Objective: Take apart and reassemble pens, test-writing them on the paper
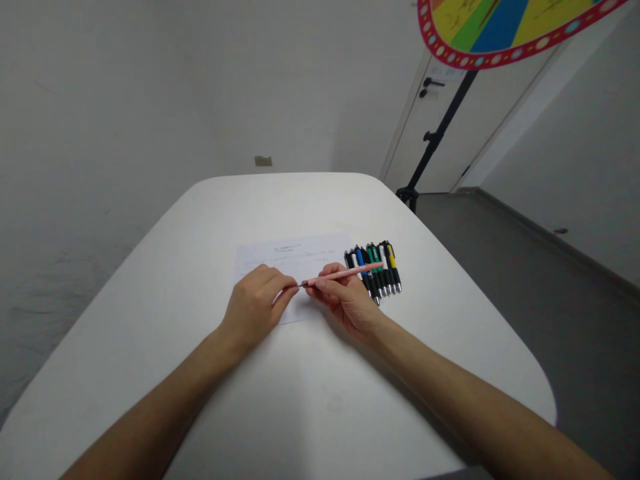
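Observation:
A pink pen (345, 273) lies across the fingers of my right hand (350, 303), which is closed around its barrel, its back end pointing right over the other pens. My left hand (260, 300) pinches at the pen's thin dark tip; whether a small part sits between those fingertips is too small to make out. Beneath both hands is a white sheet of paper (255, 255) with printed and handwritten lines. Just right of the sheet, several pens (393, 267) with black, white, blue, green and yellow parts lie side by side in a row, partly covered by my right hand.
The white table (280, 200) has rounded corners and its far edge is near a grey wall. Beyond its right side, a colourful prize wheel (493, 33) stands on a black pole (440, 127) before a white door (450, 153).

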`<state>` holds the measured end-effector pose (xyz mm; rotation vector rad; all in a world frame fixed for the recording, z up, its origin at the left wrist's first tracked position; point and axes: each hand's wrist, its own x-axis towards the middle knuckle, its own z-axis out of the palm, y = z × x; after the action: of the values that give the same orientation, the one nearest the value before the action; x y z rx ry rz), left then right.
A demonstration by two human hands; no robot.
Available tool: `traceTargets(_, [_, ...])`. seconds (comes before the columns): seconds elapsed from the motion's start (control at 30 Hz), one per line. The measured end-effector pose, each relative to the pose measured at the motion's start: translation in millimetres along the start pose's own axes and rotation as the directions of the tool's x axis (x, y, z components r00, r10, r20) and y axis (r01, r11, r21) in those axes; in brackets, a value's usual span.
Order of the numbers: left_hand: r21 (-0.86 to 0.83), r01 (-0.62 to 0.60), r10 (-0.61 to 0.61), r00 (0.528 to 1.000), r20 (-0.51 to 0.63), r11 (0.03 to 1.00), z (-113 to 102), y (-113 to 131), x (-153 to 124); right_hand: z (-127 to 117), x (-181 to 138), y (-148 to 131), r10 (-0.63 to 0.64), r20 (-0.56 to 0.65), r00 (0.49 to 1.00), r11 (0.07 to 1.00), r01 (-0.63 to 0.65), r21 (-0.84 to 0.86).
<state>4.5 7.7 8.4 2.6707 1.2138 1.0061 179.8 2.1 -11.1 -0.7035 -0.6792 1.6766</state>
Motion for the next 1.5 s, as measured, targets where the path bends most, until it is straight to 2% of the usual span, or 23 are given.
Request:
traceTargets(0.13, [0.034,0.042,-0.043,0.998,0.043,0.999,-3,-5,-1,-2,3,-4,-0.024,-0.038,0.999,0.999,0.025,0.024])
traceTargets(0.37, [0.234,0.233,-0.266,0.956,0.121,0.944,-2,-16,-5,-8,7,-6,-0.080,-0.102,0.992,0.996,0.084,0.041])
traceTargets(0.6, [0.500,0.113,-0.281,0.919,0.275,0.859,17,3,-4,-10,9,-2,-0.059,-0.113,0.992,0.997,0.063,0.037])
traceTargets(1.03, [0.610,0.114,-0.307,0.926,0.221,0.784,25,-1,-1,-8,6,-1,-0.033,-0.093,0.995,0.999,0.036,0.028])
traceTargets(1.13, [0.593,0.134,-0.291,0.940,0.177,0.794,22,-3,0,-8,7,0,-0.031,-0.099,0.995,0.999,0.033,0.018])
traceTargets(1.2, [0.540,0.174,-0.271,0.957,0.104,0.823,16,-6,1,-8,7,0,-0.032,-0.100,0.994,0.999,0.034,0.018])
traceTargets(1.3, [0.312,0.224,-0.219,0.974,-0.051,0.923,6,-10,3,-8,6,1,-0.031,-0.094,0.995,0.999,0.033,0.020])
traceTargets(1.37, [0.112,0.187,-0.175,0.979,-0.109,0.976,3,-9,3,-8,6,2,-0.027,-0.090,0.996,0.999,0.029,0.018])
traceTargets(1.43, [-0.013,0.117,-0.118,0.988,-0.096,0.993,4,-6,2,-7,6,3,-0.022,-0.083,0.996,1.000,0.023,0.014])
traceTargets(1.5, [-0.048,0.066,-0.068,0.996,-0.057,0.997,8,-2,2,-7,6,3,-0.016,-0.068,0.998,1.000,0.017,0.012])
